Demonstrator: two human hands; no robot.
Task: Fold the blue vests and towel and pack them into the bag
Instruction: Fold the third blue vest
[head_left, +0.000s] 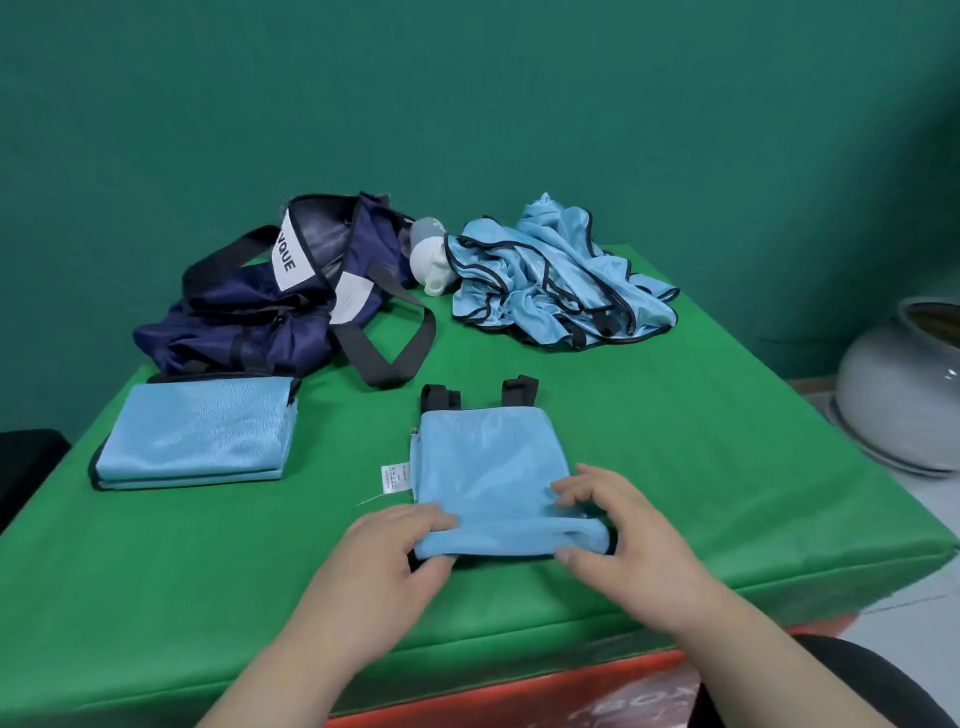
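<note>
A half-folded blue vest (488, 467) lies centre-front, a folded vest (197, 436) at left. Behind, crumpled vests (550, 280) heap near the navy bag (249, 312).

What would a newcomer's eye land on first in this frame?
Front and centre, the left-hand grip and right-hand grip pinch the near edge of a half-folded blue vest on the green table. Behind it, a crumpled pile of blue vests lies back right, the navy bag back left, and a neatly folded blue stack sits at the left.
</note>
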